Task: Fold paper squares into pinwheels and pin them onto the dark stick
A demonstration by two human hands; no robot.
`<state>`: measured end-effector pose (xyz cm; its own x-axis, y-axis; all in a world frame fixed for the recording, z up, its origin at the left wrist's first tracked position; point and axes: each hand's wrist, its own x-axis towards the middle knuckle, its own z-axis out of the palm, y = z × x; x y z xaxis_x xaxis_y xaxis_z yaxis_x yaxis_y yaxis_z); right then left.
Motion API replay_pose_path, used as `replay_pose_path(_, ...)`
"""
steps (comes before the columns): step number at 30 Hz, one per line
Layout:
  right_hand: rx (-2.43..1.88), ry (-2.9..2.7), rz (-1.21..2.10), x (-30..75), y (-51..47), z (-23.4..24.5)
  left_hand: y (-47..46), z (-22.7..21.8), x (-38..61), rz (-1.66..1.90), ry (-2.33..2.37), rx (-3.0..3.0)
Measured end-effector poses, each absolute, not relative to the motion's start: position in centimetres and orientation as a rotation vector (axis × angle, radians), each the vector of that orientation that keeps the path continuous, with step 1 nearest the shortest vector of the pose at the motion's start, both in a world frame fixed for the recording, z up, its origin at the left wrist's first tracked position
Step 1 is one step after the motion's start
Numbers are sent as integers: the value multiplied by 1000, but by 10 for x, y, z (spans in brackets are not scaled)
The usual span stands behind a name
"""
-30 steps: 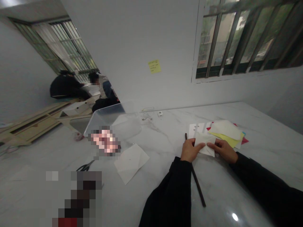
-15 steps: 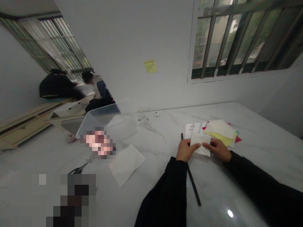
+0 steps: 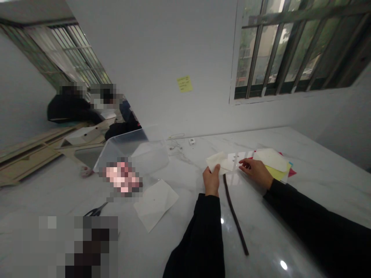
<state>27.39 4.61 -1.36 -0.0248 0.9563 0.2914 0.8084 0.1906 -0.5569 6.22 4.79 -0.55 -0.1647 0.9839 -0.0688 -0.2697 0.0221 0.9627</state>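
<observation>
A white marble table (image 3: 327,173) carries a clear plastic storage box (image 3: 136,150), a loose sheet of white paper (image 3: 155,204) and black-handled scissors (image 3: 97,211) — a thin cable (image 3: 175,141) and a small white socket (image 3: 191,141) lie near its far edge. On the wall, a yellow sticky note (image 3: 184,83) sits left of a barred window (image 3: 278,50). Far left, one seated person (image 3: 69,110) and another (image 3: 121,116) are beyond a low pale wooden frame (image 3: 29,150).

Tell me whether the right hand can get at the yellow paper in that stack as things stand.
Probably yes. The right hand looks empty and lies just beside the yellow paper, with nothing visible between them. The cream sheet covers the yellow paper's upper part, but its lower edge seems free.
</observation>
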Motion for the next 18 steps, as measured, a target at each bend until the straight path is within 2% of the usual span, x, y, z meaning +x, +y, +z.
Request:
replay_pose_path(6,-1768,-1788,306,267,87,-27,50,-8,60,1466,1018,603)
replay_pose_path(18,-1729,-1767,300,269,96,-36,41,-3,71,1388,960,631)
